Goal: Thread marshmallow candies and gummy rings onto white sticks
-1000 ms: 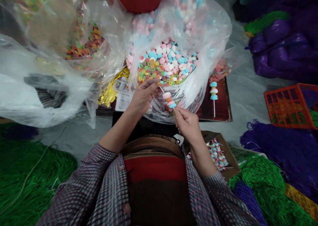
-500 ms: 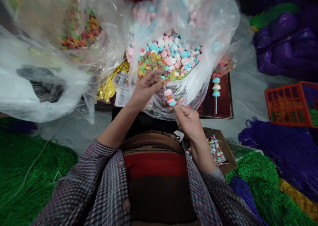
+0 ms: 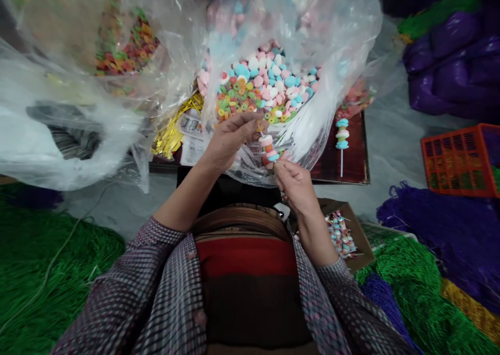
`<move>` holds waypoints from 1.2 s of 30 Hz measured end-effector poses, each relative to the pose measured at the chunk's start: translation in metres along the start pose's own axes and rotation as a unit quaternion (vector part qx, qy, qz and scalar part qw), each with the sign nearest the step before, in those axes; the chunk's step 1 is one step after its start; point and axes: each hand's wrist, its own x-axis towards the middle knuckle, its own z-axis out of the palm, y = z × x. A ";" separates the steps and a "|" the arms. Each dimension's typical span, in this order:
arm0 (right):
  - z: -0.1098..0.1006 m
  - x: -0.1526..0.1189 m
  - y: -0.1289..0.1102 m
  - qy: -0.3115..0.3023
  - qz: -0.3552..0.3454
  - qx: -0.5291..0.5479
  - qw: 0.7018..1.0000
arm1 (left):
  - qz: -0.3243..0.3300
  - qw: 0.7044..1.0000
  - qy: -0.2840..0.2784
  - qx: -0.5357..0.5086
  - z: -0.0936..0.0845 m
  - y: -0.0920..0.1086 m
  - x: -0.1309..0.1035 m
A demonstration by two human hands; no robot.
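Note:
My right hand (image 3: 294, 180) is closed on the lower end of a candy skewer (image 3: 269, 148), which tilts up and to the left. Pink, orange, white and blue sweets are stacked along its white stick. At the stick's top end, my left hand (image 3: 234, 136) pinches a small orange gummy ring (image 3: 260, 127); whether the stick's tip is inside the ring I cannot tell. Just beyond my hands, an open plastic bag holds gummy rings (image 3: 238, 99) and pink, white and blue marshmallow-like sweets (image 3: 269, 79). White sticks (image 3: 299, 131) lie along the bag's right side.
A finished-looking candy skewer (image 3: 342, 139) lies on the dark red table (image 3: 356, 162). Gold ties (image 3: 170, 136) are at the left. Below my right forearm stands a cardboard box (image 3: 361, 243) of wrapped skewers. An orange crate (image 3: 457, 160) and green and purple strands surround me.
The orange gummy ring in my left fingers shows more clearly at the stick's top. Both hands stay nearly in place, and the view has shifted slightly.

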 end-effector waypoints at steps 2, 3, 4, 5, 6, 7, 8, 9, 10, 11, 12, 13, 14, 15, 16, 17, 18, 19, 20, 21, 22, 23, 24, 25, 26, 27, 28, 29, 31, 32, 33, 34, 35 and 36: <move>-0.002 0.000 0.002 0.007 -0.005 -0.003 1.000 | -0.025 0.999 0.027 -0.033 0.004 0.000 -0.002; -0.002 -0.001 0.003 0.010 -0.008 -0.003 1.000 | -0.033 0.998 0.038 -0.047 0.005 0.001 -0.002; -0.001 -0.001 0.004 0.012 -0.011 -0.004 1.000 | -0.040 0.997 0.043 -0.057 0.007 0.001 -0.002; -0.001 -0.001 0.004 0.015 -0.015 -0.007 1.000 | -0.046 0.996 0.044 -0.065 0.008 0.001 -0.001; 0.000 -0.002 0.004 0.019 -0.021 -0.016 0.999 | -0.051 0.996 0.039 -0.070 0.008 0.002 -0.001; 0.001 -0.003 0.003 0.023 -0.029 -0.030 0.999 | -0.056 0.995 0.032 -0.073 0.009 0.002 -0.001; 0.001 -0.003 0.002 0.028 -0.038 -0.047 0.998 | -0.063 0.995 0.023 -0.077 0.009 0.003 -0.001; 0.001 -0.003 0.001 0.036 -0.049 -0.065 0.996 | -0.071 0.994 0.015 -0.080 0.010 0.003 -0.002; 0.001 -0.003 0.001 0.041 -0.060 -0.079 0.994 | -0.078 0.993 0.010 -0.084 0.011 0.003 -0.003; 0.001 -0.002 0.000 0.047 -0.069 -0.089 0.993 | -0.083 0.993 0.007 -0.087 0.012 0.003 -0.004; 0.001 -0.001 0.001 0.050 -0.075 -0.095 0.991 | -0.085 0.992 0.006 -0.089 0.014 0.002 -0.006; 0.001 0.001 0.002 0.053 -0.078 -0.097 0.991 | -0.083 0.993 0.008 -0.087 0.017 0.001 -0.008; 0.002 0.004 0.003 0.056 -0.077 -0.092 0.991 | -0.074 0.994 0.011 -0.082 0.019 0.000 -0.010; 0.004 0.006 0.006 0.056 -0.071 -0.083 0.992 | -0.063 0.995 0.013 -0.074 0.022 -0.003 -0.012; 0.006 0.009 0.008 0.054 -0.062 -0.068 0.994 | -0.049 0.996 0.016 -0.067 0.025 -0.005 -0.013; 0.009 0.012 0.010 0.048 -0.053 -0.054 0.996 | -0.038 0.997 0.019 -0.062 0.027 -0.007 -0.014; 0.011 0.015 0.011 0.033 -0.045 -0.044 0.997 | -0.030 0.998 0.022 -0.059 0.027 -0.008 -0.014; 0.013 0.018 0.011 0.012 -0.039 -0.042 0.998 | -0.029 0.997 0.026 -0.060 0.027 -0.009 -0.013; 0.014 0.021 0.009 -0.015 -0.034 -0.048 0.998 | -0.033 0.997 0.033 -0.062 0.025 -0.010 -0.011; 0.014 0.026 0.005 -0.039 -0.031 -0.060 0.997 | -0.037 0.996 0.045 -0.065 0.023 -0.009 -0.009; 0.011 0.031 0.001 -0.053 -0.033 -0.072 0.995 | -0.039 0.995 0.058 -0.069 0.019 -0.009 -0.007; 0.008 0.039 -0.004 -0.051 -0.041 -0.084 0.994 | -0.037 0.994 0.071 -0.072 0.015 -0.008 -0.004; 0.002 0.049 -0.010 -0.029 -0.057 -0.094 0.994 | -0.032 0.993 0.082 -0.073 0.011 -0.007 -0.002; -0.003 0.062 -0.015 0.010 -0.079 -0.104 0.991 | -0.024 0.993 0.087 -0.073 0.007 -0.007 -0.001; -0.010 0.078 -0.019 0.065 -0.112 -0.118 0.985 | -0.016 0.994 0.087 -0.069 0.004 -0.007 0.000; -0.015 0.095 -0.022 0.119 -0.139 -0.136 0.974 | -0.010 0.995 0.081 -0.063 0.002 -0.008 0.001; -0.020 0.113 -0.024 0.154 -0.152 -0.160 0.963 | -0.008 0.996 0.073 -0.054 0.000 -0.009 0.000; -0.023 0.131 -0.026 0.184 -0.152 -0.183 0.954 | -0.009 0.997 0.064 -0.046 -0.001 -0.011 -0.001; -0.024 0.162 -0.026 0.209 -0.143 -0.242 0.937 | -0.015 0.998 0.053 -0.035 -0.002 -0.015 -0.004; -0.022 0.174 -0.027 0.213 -0.141 -0.266 0.929 | -0.019 0.998 0.052 -0.033 -0.002 -0.016 -0.005; -0.019 0.183 -0.027 0.211 -0.140 -0.287 0.924 | -0.020 0.998 0.053 -0.030 -0.002 -0.017 -0.006; -0.014 0.189 -0.028 0.206 -0.141 -0.305 0.919 | -0.018 0.998 0.056 -0.028 -0.003 -0.018 -0.006; -0.010 0.192 -0.029 0.200 -0.141 -0.321 0.915 | -0.015 0.998 0.060 -0.026 -0.003 -0.018 -0.006; -0.005 0.194 -0.030 0.191 -0.139 -0.337 0.912 | -0.011 0.998 0.063 -0.022 -0.003 -0.018 -0.006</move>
